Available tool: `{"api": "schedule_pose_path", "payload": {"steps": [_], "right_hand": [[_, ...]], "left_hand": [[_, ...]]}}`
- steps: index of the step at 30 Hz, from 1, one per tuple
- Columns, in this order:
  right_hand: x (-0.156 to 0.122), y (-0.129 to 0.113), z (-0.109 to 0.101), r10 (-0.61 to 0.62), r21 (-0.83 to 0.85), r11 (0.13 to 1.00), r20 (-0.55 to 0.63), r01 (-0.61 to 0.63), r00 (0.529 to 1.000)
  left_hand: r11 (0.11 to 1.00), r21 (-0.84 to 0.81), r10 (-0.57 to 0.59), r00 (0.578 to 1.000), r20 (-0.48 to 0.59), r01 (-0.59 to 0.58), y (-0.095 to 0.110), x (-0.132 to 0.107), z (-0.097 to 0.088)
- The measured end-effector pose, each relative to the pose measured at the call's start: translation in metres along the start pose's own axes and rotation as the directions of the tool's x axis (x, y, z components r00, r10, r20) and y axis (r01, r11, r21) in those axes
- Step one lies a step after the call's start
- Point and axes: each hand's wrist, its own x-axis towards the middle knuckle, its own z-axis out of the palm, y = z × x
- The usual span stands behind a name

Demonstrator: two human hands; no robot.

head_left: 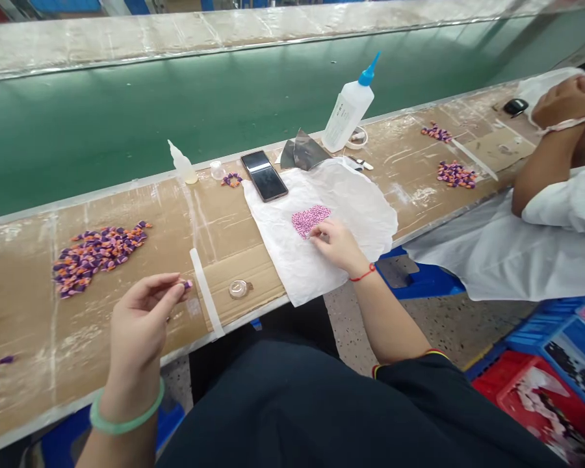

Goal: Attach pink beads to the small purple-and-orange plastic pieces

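Note:
My left hand (143, 312) is held above the cardboard-covered bench (24, 351) and pinches a small purple piece (188, 284) between thumb and fingertips. My right hand (335, 242) rests on a white sheet of paper (351, 195), fingers curled, with the fingertips at the edge of a patch of tiny pink beads (310, 218). What those fingers hold, if anything, I cannot make out. A heap of purple and orange pieces (95, 253) lies to the left of my left hand.
A black phone (264, 175), a small glue bottle (182, 163), a large white bottle with a blue nozzle (350, 107) and a small round clear cap (238, 288) are on the bench. Behind runs a green conveyor belt (127, 110). Another person's arm (546, 153) leans at the right.

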Motion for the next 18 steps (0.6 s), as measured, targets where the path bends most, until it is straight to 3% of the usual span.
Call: {"api": "schedule_pose_path", "payload": {"steps": [6,9,12,18], "right_hand": [[0.011,-0.003,0.006,-0.033,-0.127,0.991,0.052,0.040,0.998],[0.013,-0.007,0.009,-0.031,-0.182,0.982,0.070,0.043,0.997],[0.014,-0.009,0.012,-0.014,-0.186,0.982,0.053,0.024,0.999],[-0.002,-0.017,0.004,0.036,-0.008,0.999,-0.042,-0.036,0.998]], "left_hand": [[0.996,0.054,0.062,0.993,0.098,-0.068,0.004,-0.011,0.008],[0.998,0.058,-0.033,0.993,0.115,0.027,0.005,-0.012,0.009],[0.989,0.027,-0.149,0.968,0.201,0.146,0.003,-0.011,0.010],[0.967,-0.119,-0.158,0.898,0.411,0.224,0.004,-0.023,0.023]]}}
